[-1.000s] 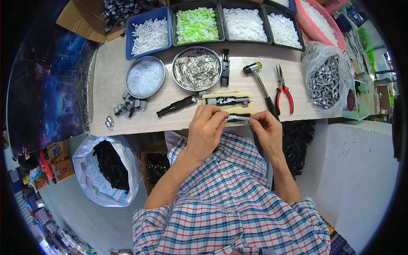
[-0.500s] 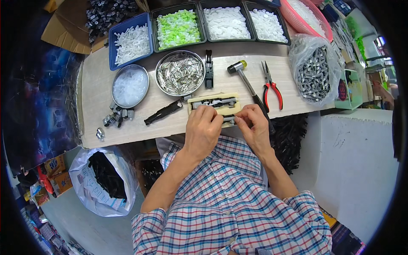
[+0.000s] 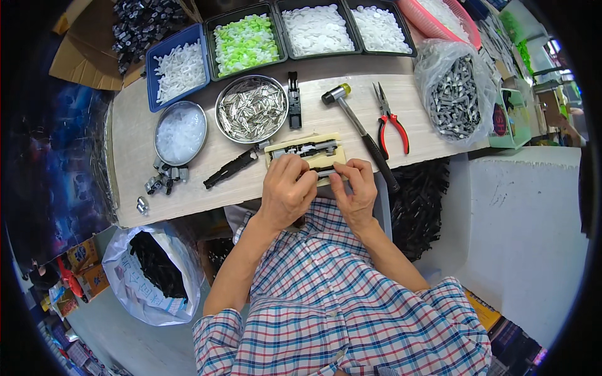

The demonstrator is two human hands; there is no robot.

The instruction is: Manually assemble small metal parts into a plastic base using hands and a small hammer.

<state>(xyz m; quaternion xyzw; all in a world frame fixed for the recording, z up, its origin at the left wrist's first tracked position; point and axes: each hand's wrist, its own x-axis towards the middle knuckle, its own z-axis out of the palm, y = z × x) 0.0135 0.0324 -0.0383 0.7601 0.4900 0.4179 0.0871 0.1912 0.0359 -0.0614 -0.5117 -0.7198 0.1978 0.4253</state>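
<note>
Left hand (image 3: 287,190): grip closed on small dark part (image 3: 318,172) | part: between both grips, at near edge of yellow jig block (image 3: 306,153) on table (image 3: 200,188) | right hand (image 3: 355,187): fingertips pinching same part | hammer (image 3: 359,128): just right of right grip

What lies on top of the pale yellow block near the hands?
A dark metal assembly lies along the pale yellow block. The left hand and right hand cover its near edge, so anything pinched there is hidden.
</note>
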